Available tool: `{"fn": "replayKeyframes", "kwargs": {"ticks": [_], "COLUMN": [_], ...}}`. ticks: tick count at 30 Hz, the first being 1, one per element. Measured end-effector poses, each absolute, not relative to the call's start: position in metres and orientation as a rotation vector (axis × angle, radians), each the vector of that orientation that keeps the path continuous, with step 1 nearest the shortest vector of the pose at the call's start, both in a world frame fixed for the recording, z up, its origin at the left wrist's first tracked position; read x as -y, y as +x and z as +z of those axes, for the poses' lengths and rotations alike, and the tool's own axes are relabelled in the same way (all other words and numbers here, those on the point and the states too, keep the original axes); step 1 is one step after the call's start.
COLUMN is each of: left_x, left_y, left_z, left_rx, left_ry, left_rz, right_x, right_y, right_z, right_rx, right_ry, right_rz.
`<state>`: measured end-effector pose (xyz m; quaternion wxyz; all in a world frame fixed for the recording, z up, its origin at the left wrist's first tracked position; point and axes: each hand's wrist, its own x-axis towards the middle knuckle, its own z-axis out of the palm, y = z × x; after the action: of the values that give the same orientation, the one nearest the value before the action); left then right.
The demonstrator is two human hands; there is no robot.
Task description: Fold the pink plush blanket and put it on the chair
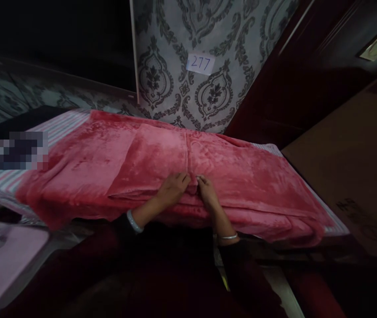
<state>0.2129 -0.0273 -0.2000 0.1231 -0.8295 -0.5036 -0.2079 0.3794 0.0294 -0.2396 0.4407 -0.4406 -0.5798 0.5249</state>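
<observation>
Left hand [172,189] and right hand [208,191] meet near the middle of a plush red blanket [257,181], close to the near edge of the surface. Fingers of both hands are curled nearly closed, the fingertips pinching the blanket on either side of a narrow fold; the two hands are just apart. A wide bracelet [134,221] circles the left wrist, a thin silver one the right, and both arms have dark sleeves.

The blanket lies along most of the surface, with a folded layer on top, left of centre, and a seam-like line running from the hands toward the far edge. Its near side droops over the near edge. Beneath it, a striped cloth [60,126] in white, pink and grey shows at the left end and along the right edge. On the cloth at the left end is a pixelated dark patch, too obscured to identify.

Behind the far edge is grey patterned wallpaper [155,79] bearing a white paper [200,64] marked 277. A large black screen [55,39] is at the upper left. Beside the right edge stands a brown cardboard box [350,163]. At the lower left is a pale pink panel [16,260].
</observation>
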Motion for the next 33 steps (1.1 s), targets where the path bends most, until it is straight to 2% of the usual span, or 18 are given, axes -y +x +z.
{"fn": "replayKeyframes", "kwargs": {"ticks": [3, 10, 18, 27, 33], "left_x": [0.030, 0.025, 0.034, 0.071, 0.092], "left_y": [0.214, 0.217, 0.217, 0.127, 0.080], "left_z": [-0.208, -0.206, -0.214, -0.210, -0.209], "left_rx": [1.421, 1.416, 1.379, 1.554, 1.483], "left_ry": [-2.393, -2.406, -2.451, -2.260, -2.273], "left_rz": [-0.610, -0.653, -0.535, -0.617, -0.687], "right_x": [-0.021, -0.010, -0.011, -0.012, -0.014], "right_y": [0.384, 0.387, 0.387, 0.384, 0.384], "right_z": [-0.237, -0.234, -0.238, -0.206, -0.196], "right_rx": [1.349, 1.435, 1.446, 1.466, 1.425], "right_ry": [-1.072, -1.083, -1.139, -1.153, -1.211], "right_rz": [1.370, 1.271, 1.270, 1.337, 1.320]}}
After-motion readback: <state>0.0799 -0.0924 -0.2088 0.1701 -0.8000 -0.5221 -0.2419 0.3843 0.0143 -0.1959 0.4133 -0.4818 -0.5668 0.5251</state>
